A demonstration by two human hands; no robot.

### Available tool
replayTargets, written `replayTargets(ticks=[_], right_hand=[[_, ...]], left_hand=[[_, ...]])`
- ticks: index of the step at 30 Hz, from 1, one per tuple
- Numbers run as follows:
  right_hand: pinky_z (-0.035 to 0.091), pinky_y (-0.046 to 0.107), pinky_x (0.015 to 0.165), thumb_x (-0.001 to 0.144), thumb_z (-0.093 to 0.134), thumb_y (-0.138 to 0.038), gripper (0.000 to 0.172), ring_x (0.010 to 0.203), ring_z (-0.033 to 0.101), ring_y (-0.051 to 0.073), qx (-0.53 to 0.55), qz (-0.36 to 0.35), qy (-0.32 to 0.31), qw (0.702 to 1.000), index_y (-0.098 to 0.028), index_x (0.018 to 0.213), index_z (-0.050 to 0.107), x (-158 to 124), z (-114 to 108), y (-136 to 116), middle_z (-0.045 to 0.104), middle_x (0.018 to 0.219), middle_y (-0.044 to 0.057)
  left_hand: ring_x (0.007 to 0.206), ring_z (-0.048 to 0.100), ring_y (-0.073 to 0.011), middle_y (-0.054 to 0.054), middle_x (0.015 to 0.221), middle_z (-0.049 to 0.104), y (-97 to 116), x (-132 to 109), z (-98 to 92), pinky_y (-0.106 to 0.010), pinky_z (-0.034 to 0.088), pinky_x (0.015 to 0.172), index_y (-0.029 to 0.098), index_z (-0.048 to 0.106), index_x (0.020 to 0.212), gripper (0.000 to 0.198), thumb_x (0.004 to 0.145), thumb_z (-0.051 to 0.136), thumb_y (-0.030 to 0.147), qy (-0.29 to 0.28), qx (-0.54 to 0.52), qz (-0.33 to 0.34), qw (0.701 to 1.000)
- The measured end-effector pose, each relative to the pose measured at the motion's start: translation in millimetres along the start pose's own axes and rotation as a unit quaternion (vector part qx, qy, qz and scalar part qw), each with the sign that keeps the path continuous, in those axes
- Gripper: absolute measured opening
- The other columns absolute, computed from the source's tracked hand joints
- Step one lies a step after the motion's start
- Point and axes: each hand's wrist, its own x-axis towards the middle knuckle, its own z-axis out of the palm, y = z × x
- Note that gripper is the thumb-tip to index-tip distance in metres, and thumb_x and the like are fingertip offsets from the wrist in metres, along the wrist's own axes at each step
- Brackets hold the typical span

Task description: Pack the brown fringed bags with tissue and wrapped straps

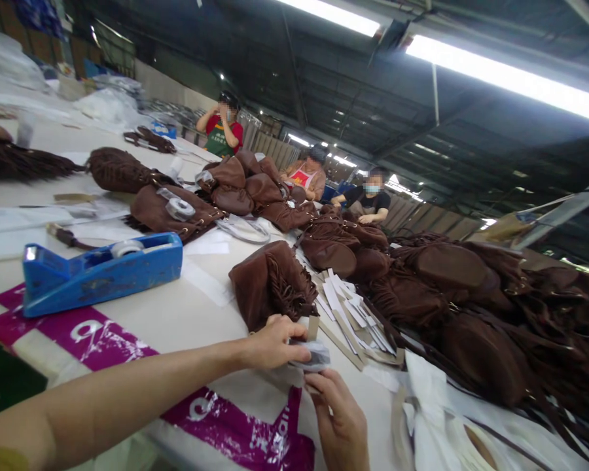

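Note:
My left hand (273,341) reaches across the white table (177,314) and pinches a small pale wad of thin paper or film (315,354). My right hand (341,418) comes up from below, its fingers closed on the same wad's lower edge. Just beyond the hands lies a brown fringed suede bag (269,281). To its right is a fanned heap of narrow card strips (351,314).
A blue tape dispenser (98,271) sits at the left on a white and magenta sheet (98,340). Several more brown fringed bags (461,307) are piled to the right and along the back. Three people (223,127) sit at the table's far end.

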Motion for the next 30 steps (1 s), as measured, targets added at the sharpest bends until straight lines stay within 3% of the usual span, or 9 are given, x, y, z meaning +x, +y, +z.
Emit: replayTargets(ticks=[5,8,13,16,18,20,22,26,30], right_hand=[[0.047,0.031,0.068,0.081,0.064,-0.026,0.015,0.079,0.060,0.022,-0.132,-0.096,0.081,0.983,-0.032,0.084,0.077,9.7,-4.6,-0.2,0.067,0.089,0.008],[0.048,0.029,0.069,0.082,0.063,-0.023,0.017,0.076,0.062,0.021,-0.098,-0.113,0.043,0.988,-0.031,0.087,0.076,17.4,-8.5,-9.0,0.070,0.084,0.006],[0.047,0.028,0.067,0.081,0.066,-0.028,0.007,0.069,0.061,0.019,-0.108,-0.084,0.061,0.989,-0.027,0.078,0.072,30.9,-8.4,-27.2,0.067,0.074,0.003],[0.047,0.031,0.070,0.078,0.067,-0.037,0.015,0.083,0.060,0.023,-0.117,-0.063,0.102,0.986,-0.023,0.072,0.069,35.3,-5.1,-28.3,0.066,0.093,0.008],[0.047,0.031,0.073,0.079,0.065,-0.039,0.019,0.088,0.059,0.023,-0.099,-0.052,0.076,0.991,-0.022,0.070,0.065,36.0,-4.2,-26.7,0.065,0.097,0.008],[0.046,0.028,0.070,0.082,0.062,-0.037,0.020,0.078,0.059,0.019,-0.074,-0.034,0.029,0.996,-0.022,0.069,0.061,35.1,-4.2,-25.7,0.065,0.083,0.003],[0.045,0.024,0.063,0.083,0.060,-0.037,0.021,0.066,0.055,0.016,-0.063,-0.013,0.023,0.998,-0.022,0.068,0.058,33.3,-4.0,-25.7,0.059,0.069,-0.002],[0.044,0.024,0.060,0.081,0.061,-0.042,0.024,0.063,0.054,0.016,-0.063,0.027,0.076,0.995,-0.021,0.070,0.060,30.5,-0.5,-24.8,0.059,0.066,-0.002],[0.045,0.027,0.064,0.079,0.061,-0.048,0.028,0.067,0.058,0.019,-0.058,0.074,0.111,0.989,-0.020,0.074,0.064,31.6,4.5,-22.3,0.065,0.069,0.001]], left_hand=[[0.088,0.049,-0.0217,0.001,0.076,0.054,-1.2,-0.4,1.2,-0.028,0.031,0.079,0.020,0.061,0.076,0.014,0.076,0.063,0.033,-0.009,0.005,0.000,1.000],[0.092,0.048,-0.0230,0.000,0.077,0.052,-0.3,0.0,0.3,-0.030,0.030,0.082,0.019,0.059,0.075,0.016,0.075,0.065,0.033,-0.022,0.026,0.008,0.999],[0.086,0.049,-0.0188,0.003,0.071,0.050,-3.4,2.5,-6.0,-0.030,0.028,0.087,0.019,0.056,0.073,0.016,0.081,0.060,0.032,-0.064,0.011,0.060,0.996],[0.087,0.050,-0.0173,0.004,0.068,0.051,-8.5,4.4,-9.3,-0.031,0.025,0.092,0.019,0.057,0.073,0.015,0.082,0.059,0.030,-0.096,0.001,0.090,0.991],[0.088,0.050,-0.0172,0.005,0.068,0.052,-11.3,5.1,-9.9,-0.034,0.023,0.096,0.019,0.058,0.074,0.014,0.082,0.059,0.030,-0.120,0.001,0.102,0.987],[0.090,0.050,-0.0173,0.005,0.069,0.054,-12.5,4.8,-9.0,-0.037,0.020,0.100,0.020,0.060,0.076,0.013,0.084,0.058,0.030,-0.138,0.005,0.112,0.984],[0.094,0.051,-0.0181,0.004,0.073,0.057,-11.7,3.1,-7.3,-0.041,0.017,0.104,0.021,0.061,0.079,0.014,0.086,0.056,0.031,-0.134,0.013,0.119,0.984],[0.099,0.051,-0.0197,0.001,0.080,0.060,-6.3,-3.0,-4.5,-0.045,0.016,0.107,0.020,0.059,0.080,0.020,0.092,0.046,0.031,-0.108,0.058,0.130,0.984],[0.095,0.054,-0.0212,0.000,0.082,0.061,-0.4,-9.0,-2.3,-0.049,0.016,0.108,0.019,0.058,0.083,0.018,0.085,0.059,0.037,-0.073,0.106,0.138,0.982]])
